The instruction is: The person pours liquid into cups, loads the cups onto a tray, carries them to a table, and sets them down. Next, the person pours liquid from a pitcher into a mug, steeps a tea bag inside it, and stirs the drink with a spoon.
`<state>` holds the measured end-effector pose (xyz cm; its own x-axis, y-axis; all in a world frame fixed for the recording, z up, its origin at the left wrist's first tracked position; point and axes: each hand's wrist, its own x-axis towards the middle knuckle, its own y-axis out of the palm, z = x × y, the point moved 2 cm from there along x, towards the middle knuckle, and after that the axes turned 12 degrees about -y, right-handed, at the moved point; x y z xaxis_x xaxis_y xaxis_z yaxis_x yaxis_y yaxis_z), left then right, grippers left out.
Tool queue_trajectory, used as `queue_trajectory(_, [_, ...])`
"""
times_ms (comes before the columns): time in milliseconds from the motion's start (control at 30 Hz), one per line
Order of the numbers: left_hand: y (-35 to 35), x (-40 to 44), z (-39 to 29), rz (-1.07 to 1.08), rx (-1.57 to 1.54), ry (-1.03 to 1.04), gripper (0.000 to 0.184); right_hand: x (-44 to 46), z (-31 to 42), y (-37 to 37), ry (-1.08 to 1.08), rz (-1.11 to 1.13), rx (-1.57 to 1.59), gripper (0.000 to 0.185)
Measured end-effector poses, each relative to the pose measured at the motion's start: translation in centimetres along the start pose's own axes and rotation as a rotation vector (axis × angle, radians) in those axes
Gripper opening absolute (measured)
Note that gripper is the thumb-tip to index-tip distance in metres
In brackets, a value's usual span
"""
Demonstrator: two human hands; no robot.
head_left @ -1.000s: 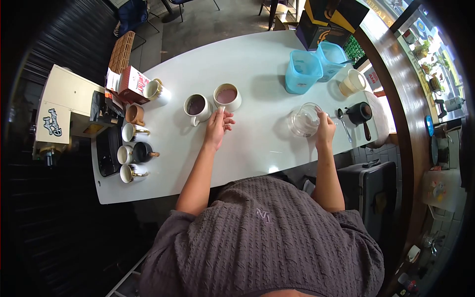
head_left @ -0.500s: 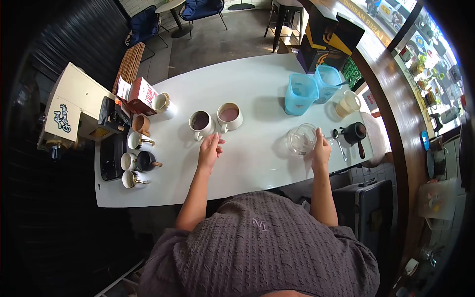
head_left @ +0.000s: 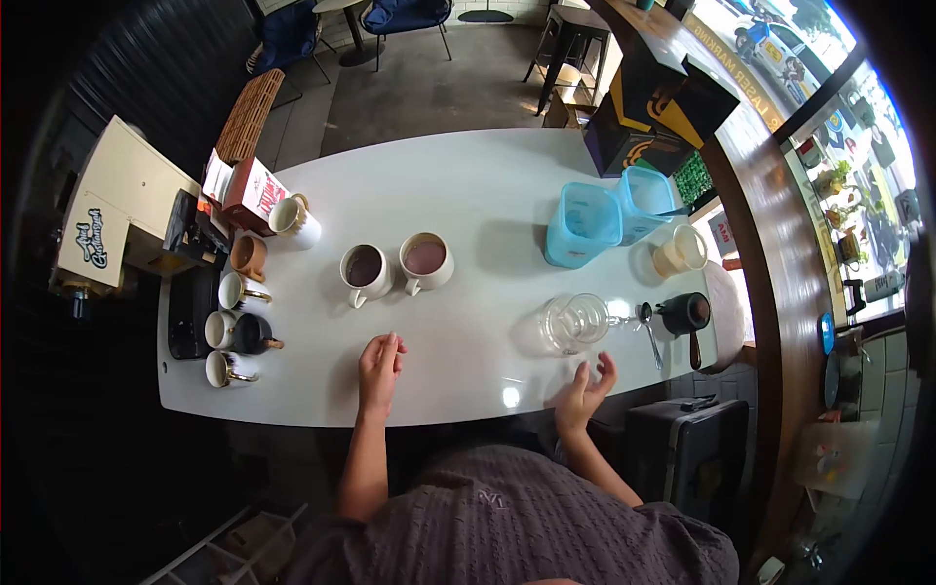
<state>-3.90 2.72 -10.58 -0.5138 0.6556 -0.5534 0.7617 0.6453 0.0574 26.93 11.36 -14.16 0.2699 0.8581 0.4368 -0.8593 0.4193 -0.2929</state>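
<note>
My left hand [head_left: 380, 370] hovers over the front of the white table, fingers loosely bent and nothing held. Beyond it stand two off-white mugs with dark drink inside, a left mug [head_left: 379, 291] and a right mug [head_left: 436, 278], apart from my fingers. My right hand [head_left: 585, 395] is open, thumb and fingers spread, just in front of a clear glass pitcher [head_left: 577, 322]. A small gap seems to lie between those fingertips and the glass. To the right of the pitcher lies a spoon [head_left: 652, 341] beside a dark long-handled pot [head_left: 686, 313].
Several cups, including a brown cup [head_left: 249, 256], line the left side near a cream machine [head_left: 122, 210] and red box [head_left: 256, 192]. A blue container [head_left: 583, 229] stands with another at the back right, near a beige cup [head_left: 680, 252] and dark boxes [head_left: 643, 122].
Both hands have drawn back toward my body, the left from beside the mug handles and the right from the pitcher's side. My view has shifted slightly.
</note>
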Motion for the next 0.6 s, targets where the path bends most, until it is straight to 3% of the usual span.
queue_trajectory(133, [-1.2,-2.5,1.2,-0.133,-0.136,0.012,0.023,-2.8,0.8,-0.7,-0.154,0.127,0.245,0.023])
queue_trajectory(200, [-2.4,-4.6,1.7,-0.215,-0.199,0.033,0.023,-3.4,2.4,-0.3,-0.436,0.597,0.264,0.024])
queue_trajectory(333, [-7.9,-10.3,4.5,-0.450,-0.379,0.152,0.023,-5.1,6.8,3.6,-0.709,0.840,0.406,0.026])
queue_trajectory(600, [-16.0,-25.2,12.4,-0.847,-0.535,0.190,0.026,-14.3,13.9,7.4,-0.815,1.191,0.589,0.021])
